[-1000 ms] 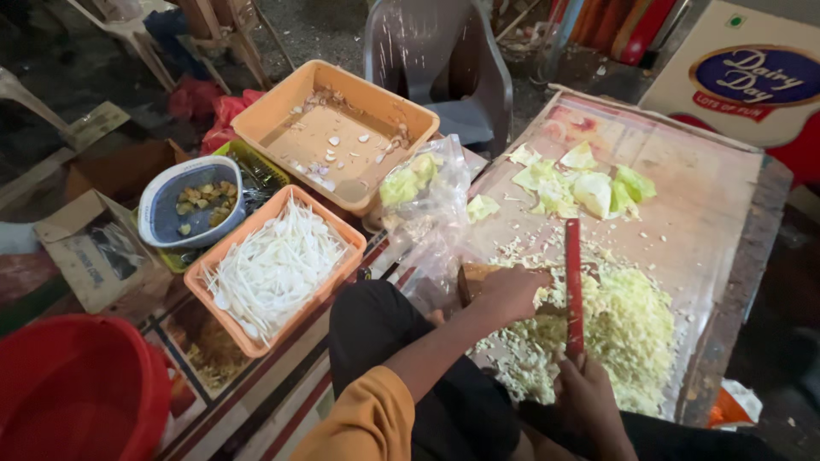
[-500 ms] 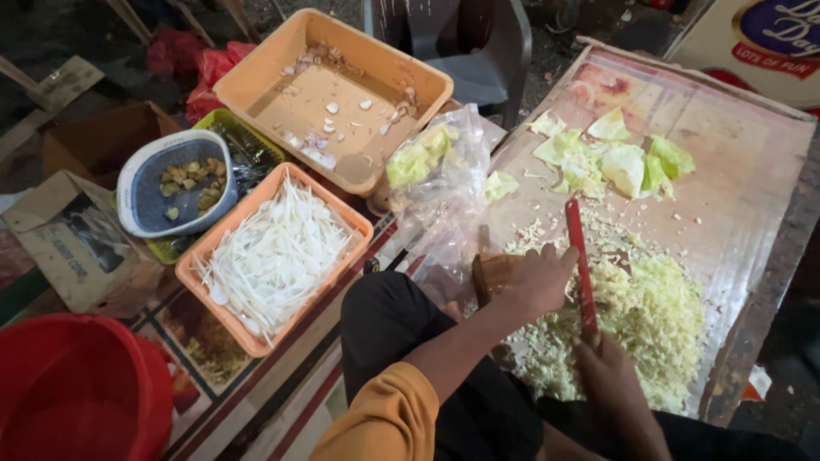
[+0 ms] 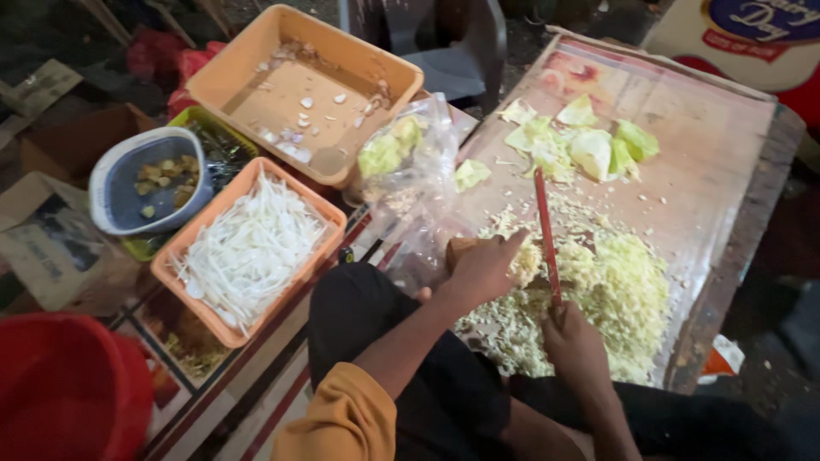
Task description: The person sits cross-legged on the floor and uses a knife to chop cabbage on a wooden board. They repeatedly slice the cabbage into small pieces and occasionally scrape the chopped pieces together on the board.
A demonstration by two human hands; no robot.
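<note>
- A long red-bladed knife (image 3: 545,235) is gripped by the right hand (image 3: 574,341) at lower centre of the frame; the fingers are closed round its handle, and the blade runs up the frame over the shredded cabbage (image 3: 598,290).
- The left hand (image 3: 483,269) is laid at the left edge of the shreds, fingers curled loosely, beside a small brown block that is partly hidden; whether the block is held cannot be told.
- The shreds are heaped on the plastic-covered counter (image 3: 717,171) at centre right; larger pale green cabbage pieces (image 3: 589,149) lie above them, apart from the heap.
- A crumpled clear plastic bag (image 3: 410,183) with green leaves inside is seen at frame centre, just left of the counter.
- An orange rectangular tray (image 3: 333,226) filled with white strips is placed at centre left; a second, larger orange tray (image 3: 231,81), holding only a few white bits, stands above it.
- A blue-grey bowl (image 3: 111,192) of yellowish scraps sits at the left.
- A red bucket (image 3: 60,393) fills the lower left corner.
- A white sign with a blue oval and a red band (image 3: 752,43) is seen at the upper right.
</note>
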